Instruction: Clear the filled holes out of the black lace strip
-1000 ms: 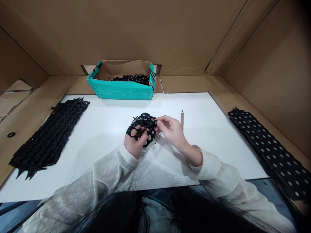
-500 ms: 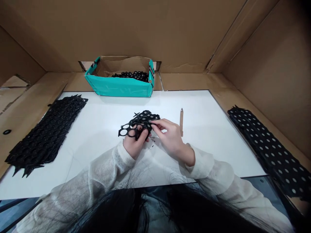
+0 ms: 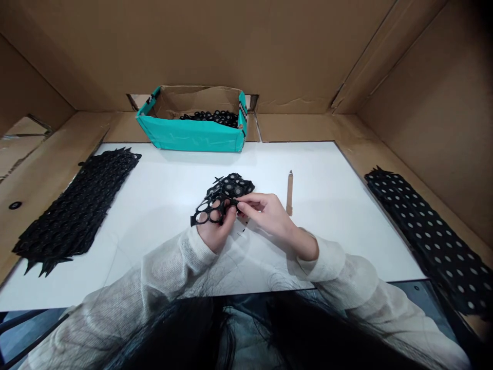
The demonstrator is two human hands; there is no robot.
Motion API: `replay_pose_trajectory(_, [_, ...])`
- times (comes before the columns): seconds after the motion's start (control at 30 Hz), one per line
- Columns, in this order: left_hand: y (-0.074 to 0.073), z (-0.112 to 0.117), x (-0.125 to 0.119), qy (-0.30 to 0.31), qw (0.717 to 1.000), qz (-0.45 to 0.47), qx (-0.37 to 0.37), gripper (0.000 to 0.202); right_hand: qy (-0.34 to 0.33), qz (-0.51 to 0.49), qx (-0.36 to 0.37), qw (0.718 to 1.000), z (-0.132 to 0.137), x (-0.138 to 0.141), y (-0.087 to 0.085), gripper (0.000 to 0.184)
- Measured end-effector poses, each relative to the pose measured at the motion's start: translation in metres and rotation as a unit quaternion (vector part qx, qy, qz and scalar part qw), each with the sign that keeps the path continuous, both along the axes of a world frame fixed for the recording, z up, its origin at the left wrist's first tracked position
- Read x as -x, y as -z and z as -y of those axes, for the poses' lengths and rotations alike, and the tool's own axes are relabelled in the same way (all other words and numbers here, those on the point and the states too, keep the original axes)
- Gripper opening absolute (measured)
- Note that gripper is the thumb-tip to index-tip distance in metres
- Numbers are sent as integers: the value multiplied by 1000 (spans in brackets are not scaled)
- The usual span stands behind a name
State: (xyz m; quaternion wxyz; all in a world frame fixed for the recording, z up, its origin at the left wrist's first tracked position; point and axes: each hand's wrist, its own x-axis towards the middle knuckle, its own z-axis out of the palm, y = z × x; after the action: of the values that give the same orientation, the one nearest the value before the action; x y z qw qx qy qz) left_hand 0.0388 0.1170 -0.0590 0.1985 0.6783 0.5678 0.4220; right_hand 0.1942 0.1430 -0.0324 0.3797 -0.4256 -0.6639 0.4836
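Observation:
A floppy black sheet of joined rings (image 3: pixel 233 185) is held above the middle of the white board. Some of its round holes on the left are open, while others are filled with dark discs. My left hand (image 3: pixel 215 230) is closed around the sheet's near left part, thumb on top and the other fingers mostly behind it. With thumb and forefinger, my right hand (image 3: pixel 267 211) pinches the sheet's near right edge; the exact spot between those fingertips is hidden. Tiny black scraps (image 3: pixel 243 229) lie on the board just below the hands.
A teal-fronted cardboard box (image 3: pixel 196 137) with black ring pieces (image 3: pixel 217 118) stands at the back. Stacked black sheets lie left (image 3: pixel 79 205) and right (image 3: pixel 427 234). A brown pencil-like stick (image 3: pixel 289 192) lies right of my hands. One black ring (image 3: pixel 15 205) sits far left.
My right fingertips have moved slightly down and left, from the sheet's right part to its near edge. The sheet's open-holed left end has bent downward. The view has shifted slightly.

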Motion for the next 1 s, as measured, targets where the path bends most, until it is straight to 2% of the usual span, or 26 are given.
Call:
replay_pose_trajectory(0.17, [3, 0, -1, -23, 1000, 4, 15, 25, -17, -9, -1, 1000, -1, 1, 0, 23])
replay_pose_trajectory(0.3, [1, 0, 0, -6, 1000, 0, 14, 25, -8, 14, -27, 1000, -1, 0, 1, 24])
replay_pose_trajectory(0.4, [-1, 1, -1, 23, 999, -44, -10, 24, 6, 84, -89, 992, 2, -2, -3, 25])
replay_pose_trajectory(0.5, [-1, 2, -2, 19, 993, -101, -65, 21, 0, 185, -162, 969, 7, -2, -7, 28])
replay_pose_trajectory(0.6, [1, 3, -3, 31, 990, -94, -102, 14, -13, 224, -186, 957, 11, 0, -9, 28])
replay_pose_trajectory(0.73, [-2, 4, -4, 56, 995, -45, -76, 13, 11, 173, -133, 976, 6, -2, -7, 28])
replay_pose_trajectory(0.83, [-6, 4, -3, 60, 997, -15, -35, 13, 7, 67, -19, 998, -4, -9, -6, 26])
replay_pose_trajectory(0.9, [-8, 3, -2, 46, 999, 26, -2, 11, -15, 2, 48, 999, -8, -12, -6, 23])
replay_pose_trajectory(1.0, [-7, 1, -4, 22, 994, 102, 43, 13, -9, -22, 59, 998, -8, -13, -8, 20])
